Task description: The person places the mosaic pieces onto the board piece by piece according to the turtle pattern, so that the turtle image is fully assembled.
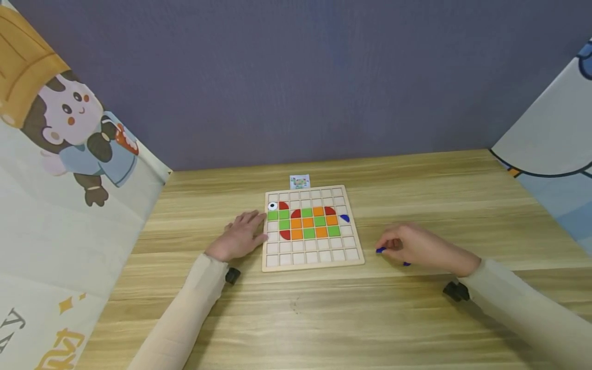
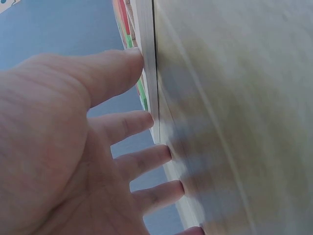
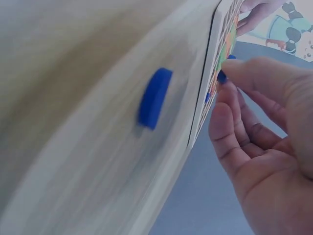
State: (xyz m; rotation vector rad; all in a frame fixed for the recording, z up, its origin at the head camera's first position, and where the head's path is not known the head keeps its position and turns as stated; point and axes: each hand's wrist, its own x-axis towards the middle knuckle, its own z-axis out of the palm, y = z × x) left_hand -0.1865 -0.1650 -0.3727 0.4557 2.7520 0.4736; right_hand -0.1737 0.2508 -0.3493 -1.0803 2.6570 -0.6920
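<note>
My left hand (image 1: pixel 238 237) has its fingers spread, with thumb and fingertips at the left edge of the wooden grid board (image 1: pixel 313 266). In the left wrist view, the thumb (image 2: pixel 117 68) meets the board's side. My right hand (image 1: pixel 409 246) pinches a small blue piece (image 1: pixel 381 250) between thumb and fingers, just right of the board. Another blue piece (image 3: pixel 155 98) lies on the table beneath that hand. On the board, green, orange and red tiles fill several cells, with a white eye piece (image 1: pixel 272 206) at upper left. A blue quarter-round tile (image 1: pixel 345 218) sits slightly askew near the right edge.
A small picture card (image 1: pixel 299 182) lies against the board's far edge. The wood-grain table (image 1: pixel 296 318) runs back to a dark blue-grey panel (image 1: pixel 314 82). Printed cartoon sheets (image 1: pixel 92 133) stand at both sides.
</note>
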